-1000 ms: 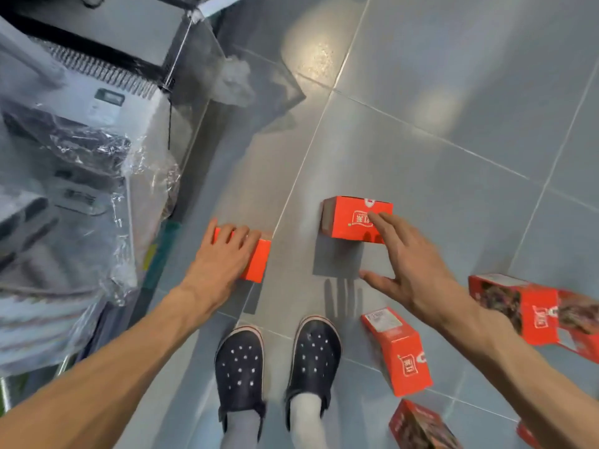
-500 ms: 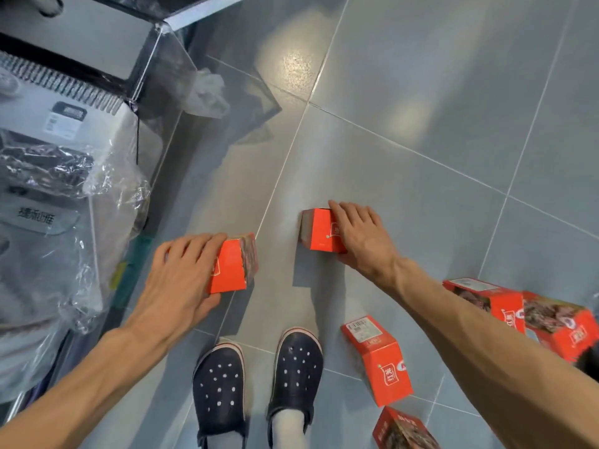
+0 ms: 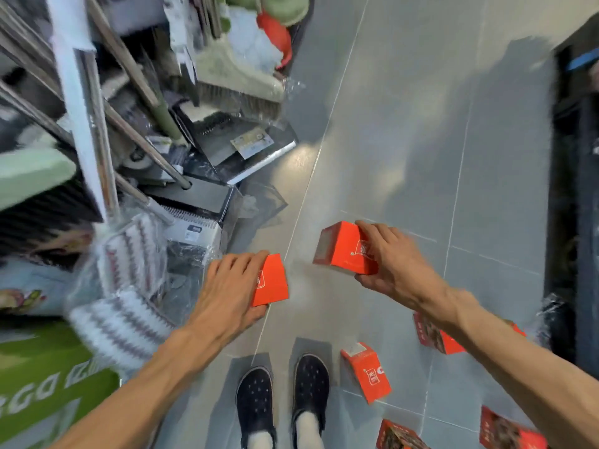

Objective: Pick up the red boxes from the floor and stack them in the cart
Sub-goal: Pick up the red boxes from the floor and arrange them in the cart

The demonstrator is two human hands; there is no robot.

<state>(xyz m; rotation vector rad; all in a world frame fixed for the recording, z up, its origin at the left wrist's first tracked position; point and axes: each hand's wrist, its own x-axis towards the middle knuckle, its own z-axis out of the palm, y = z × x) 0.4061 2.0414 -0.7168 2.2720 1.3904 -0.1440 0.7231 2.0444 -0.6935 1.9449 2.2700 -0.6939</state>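
Above the floor [image 3: 405,131], each hand's fingers apparently grip one red box: left hand [image 3: 227,288], right hand [image 3: 393,259].

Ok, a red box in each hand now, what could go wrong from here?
The red box in the right hand is pinched at one end only, so it may twist loose. A loose box on the floor lies beside the right shoe, a likely trip. Wrapped brooms crowd the left hand.

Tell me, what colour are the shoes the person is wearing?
Dark navy, nearly black, with small holes on top; seen best in the head view.
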